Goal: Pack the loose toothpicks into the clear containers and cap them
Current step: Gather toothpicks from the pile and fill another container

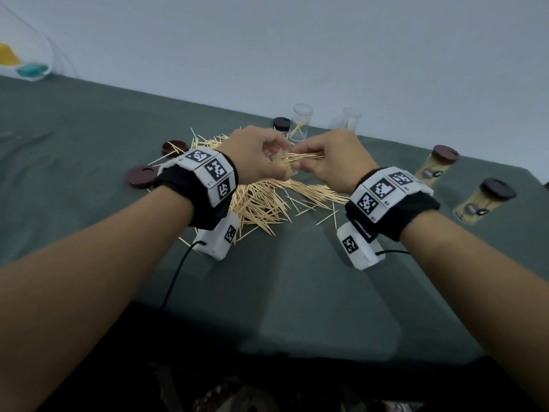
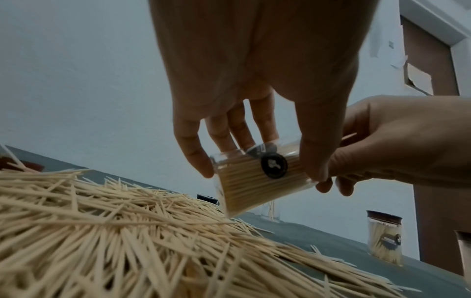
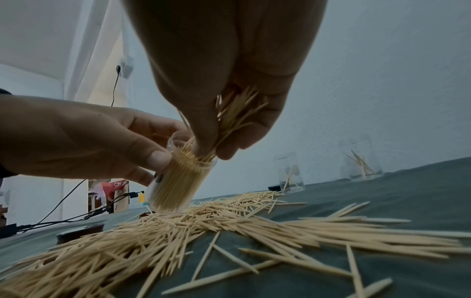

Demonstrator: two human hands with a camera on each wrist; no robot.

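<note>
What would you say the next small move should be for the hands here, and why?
Probably the right hand should slide its bundle of toothpicks deeper into the clear container that the left hand holds tilted above the pile: their tips are only at its open mouth, and it looks nearly full.

Head view: high, looking forward-down over both forearms at surface [image 1: 89, 138]. Left wrist view: low, close under palm, facing right. Right wrist view: low, facing left. All share toothpick pile [image 1: 261, 200] [image 2: 114, 231] [image 3: 203, 221].
</note>
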